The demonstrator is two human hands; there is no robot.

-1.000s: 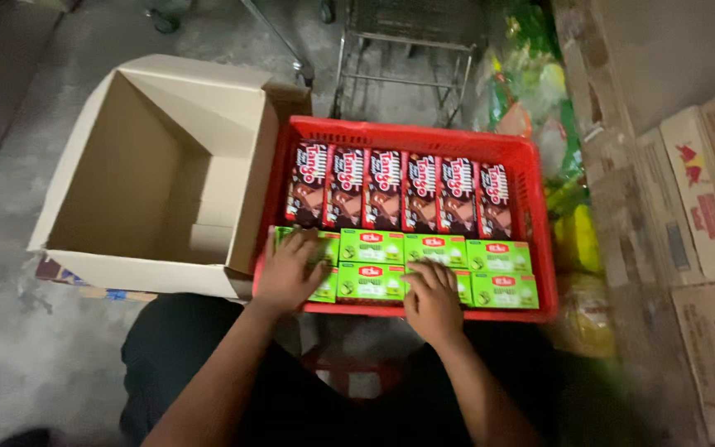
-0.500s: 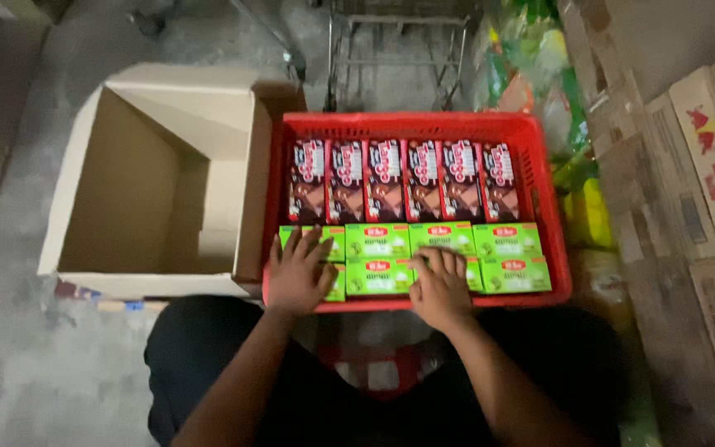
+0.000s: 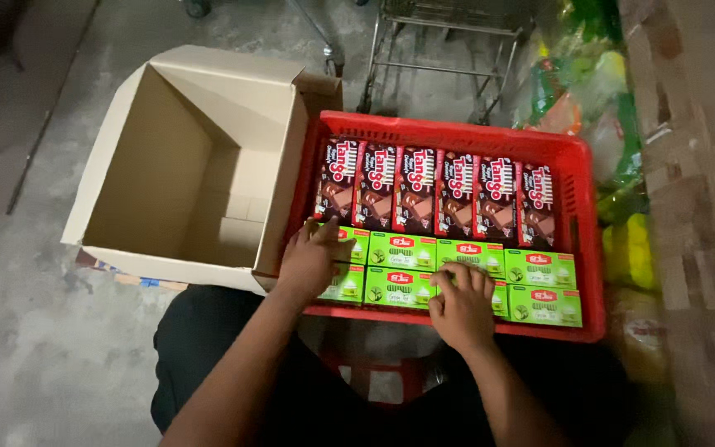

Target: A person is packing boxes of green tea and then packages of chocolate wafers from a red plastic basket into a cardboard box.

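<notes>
Resting flat with fingers spread, the left hand and right hand are laid on small green cardboard boxes in the near row of a red plastic crate.

— What am I looking at under the hands?

— I see green snack boxes: flat, rectangular, bright green with a small red label on top. They lie face up in two rows along the near side of a red plastic crate, packed edge to edge.

— And the hands?

— My left hand rests palm down on the boxes at the left end; my right hand lies flat on the near row towards the middle, fingers spread.
</notes>
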